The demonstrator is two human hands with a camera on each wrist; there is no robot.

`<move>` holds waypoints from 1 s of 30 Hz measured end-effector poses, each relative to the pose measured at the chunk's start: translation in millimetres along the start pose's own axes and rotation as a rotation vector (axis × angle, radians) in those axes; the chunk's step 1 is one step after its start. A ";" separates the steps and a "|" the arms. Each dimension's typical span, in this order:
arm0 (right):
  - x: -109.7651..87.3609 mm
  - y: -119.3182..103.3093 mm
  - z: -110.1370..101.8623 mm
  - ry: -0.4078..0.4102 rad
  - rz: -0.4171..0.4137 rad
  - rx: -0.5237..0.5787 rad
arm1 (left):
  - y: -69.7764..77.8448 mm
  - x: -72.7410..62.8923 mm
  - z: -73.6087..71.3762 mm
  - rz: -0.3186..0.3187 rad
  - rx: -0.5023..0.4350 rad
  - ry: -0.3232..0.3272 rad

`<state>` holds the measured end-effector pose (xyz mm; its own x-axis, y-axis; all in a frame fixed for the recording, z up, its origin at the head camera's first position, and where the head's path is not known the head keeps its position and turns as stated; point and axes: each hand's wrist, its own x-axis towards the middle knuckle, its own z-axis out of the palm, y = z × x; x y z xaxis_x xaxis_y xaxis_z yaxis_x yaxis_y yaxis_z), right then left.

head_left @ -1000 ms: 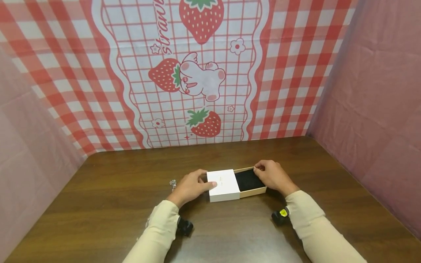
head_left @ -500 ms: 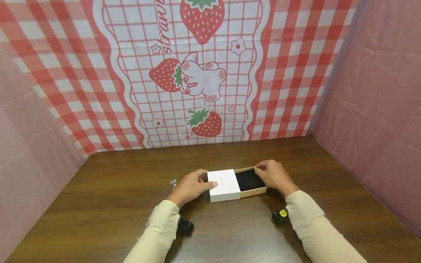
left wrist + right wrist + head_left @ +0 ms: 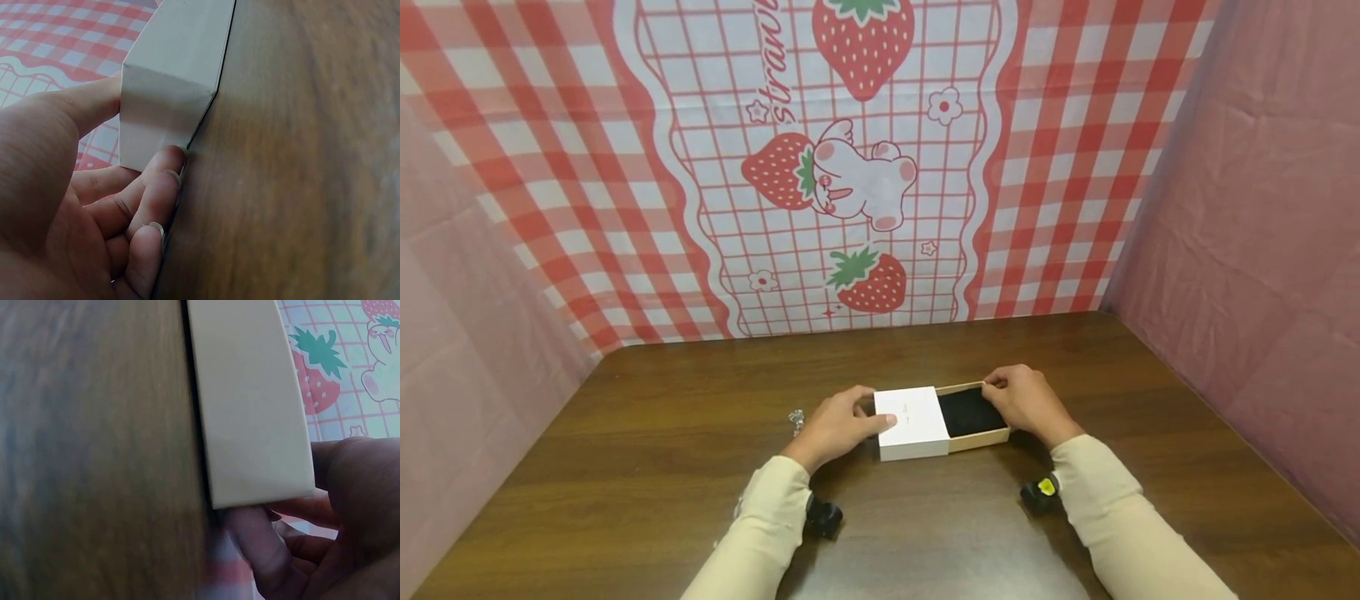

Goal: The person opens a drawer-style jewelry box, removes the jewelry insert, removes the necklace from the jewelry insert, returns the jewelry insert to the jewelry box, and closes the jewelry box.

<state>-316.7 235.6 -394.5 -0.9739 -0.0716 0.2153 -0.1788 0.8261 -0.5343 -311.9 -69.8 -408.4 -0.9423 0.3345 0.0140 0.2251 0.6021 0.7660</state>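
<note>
On the wooden table lies a slide-out box, its white sleeve [image 3: 917, 433] on the left and its cream drawer [image 3: 981, 440] partly out to the right. A black soft lining or pouch [image 3: 967, 411] fills the exposed part of the drawer. My left hand [image 3: 835, 425] grips the sleeve's left end, thumb on top; in the left wrist view, its fingers [image 3: 159, 194] curl against the end wall low by the table. My right hand [image 3: 1022, 402] pinches the drawer's right end, with the thumb out of sight in the head view. The right wrist view shows the drawer's side wall [image 3: 253, 406].
A small silvery piece, perhaps jewellery [image 3: 796, 419], lies on the table [image 3: 662, 467] just left of my left hand. A checked strawberry cloth [image 3: 865, 167] hangs behind the table. Pink cloths [image 3: 1262, 208] hang at both sides.
</note>
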 end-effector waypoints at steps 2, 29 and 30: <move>0.0 -0.2 0.4 0.002 0.006 0.012 | 0.1 0.0 -0.1 -0.001 -0.001 0.002; 0.0 -4.0 5.0 -0.082 0.074 0.091 | 0.0 -0.9 -0.3 0.004 0.009 0.009; -0.2 -4.3 5.2 -0.085 0.076 0.100 | -0.1 -0.9 -0.3 0.006 0.008 0.008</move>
<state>-316.4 229.1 -396.5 -0.9927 -0.0618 0.1034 -0.1132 0.7717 -0.6258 -311.1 -70.4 -408.3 -0.9429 0.3323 0.0242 0.2331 0.6061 0.7605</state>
